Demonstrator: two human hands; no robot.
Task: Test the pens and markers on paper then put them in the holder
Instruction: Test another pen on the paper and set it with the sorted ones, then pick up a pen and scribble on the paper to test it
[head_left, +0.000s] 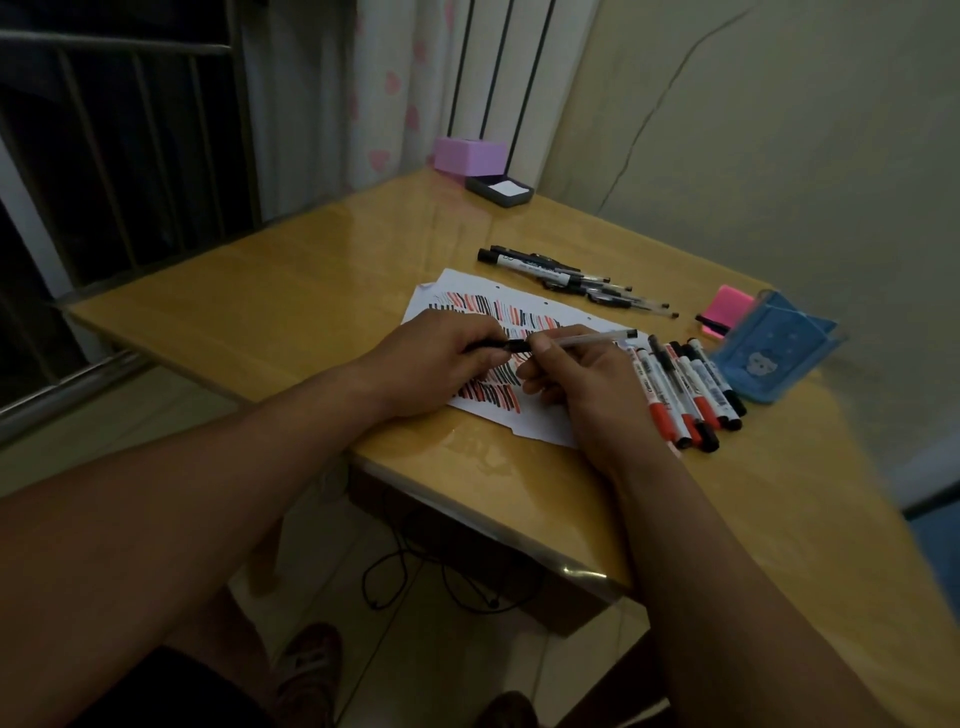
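The left hand (441, 358) pinches the dark end of a clear pen (587, 340) above the scribbled paper (540, 426). The right hand (576, 379) grasps its barrel. Markers (685, 395) lie at 3 o'clock, the blue holder (769, 364) beyond them, and more pens (571, 283) at 12 o'clock.

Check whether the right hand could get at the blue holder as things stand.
Probably yes: the blue holder sits beyond the right hand, with only a flat row of markers lying between. That hand grips a clear pen, though.
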